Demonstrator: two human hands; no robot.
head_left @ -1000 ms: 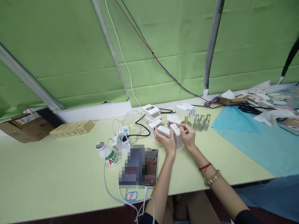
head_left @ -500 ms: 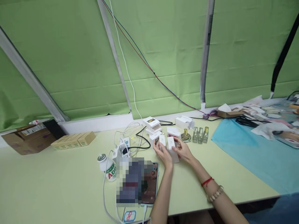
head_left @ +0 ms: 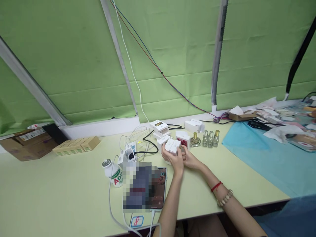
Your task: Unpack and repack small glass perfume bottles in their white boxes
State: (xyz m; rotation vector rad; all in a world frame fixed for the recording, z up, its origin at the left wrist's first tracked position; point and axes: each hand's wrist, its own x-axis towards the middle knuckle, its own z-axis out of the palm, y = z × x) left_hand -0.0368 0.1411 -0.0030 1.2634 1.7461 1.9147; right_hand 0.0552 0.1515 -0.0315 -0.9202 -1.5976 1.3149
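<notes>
Both of my hands meet over the pale green table (head_left: 61, 184) and hold small white boxes (head_left: 172, 146) together. My left hand (head_left: 172, 158) wraps the boxes from the left and below. My right hand (head_left: 189, 158) presses in from the right, its fingers closed against the same boxes. Just behind them stands another white box with a red picture (head_left: 183, 139), and more white boxes (head_left: 160, 126) are stacked beyond. A round gold-capped bottle (head_left: 195, 140) and three slim glass bottles (head_left: 210, 138) stand to the right.
A phone on a cable (head_left: 145, 187) lies near the front edge, with a white jar (head_left: 113, 171) and a power strip (head_left: 129, 149) to its left. Cardboard boxes (head_left: 76, 144) sit far left. A blue cloth (head_left: 266, 154) with clutter covers the right.
The two white boxes, held apart and upright before, are now pressed together between both hands. My hands have drawn slightly closer to each other.
</notes>
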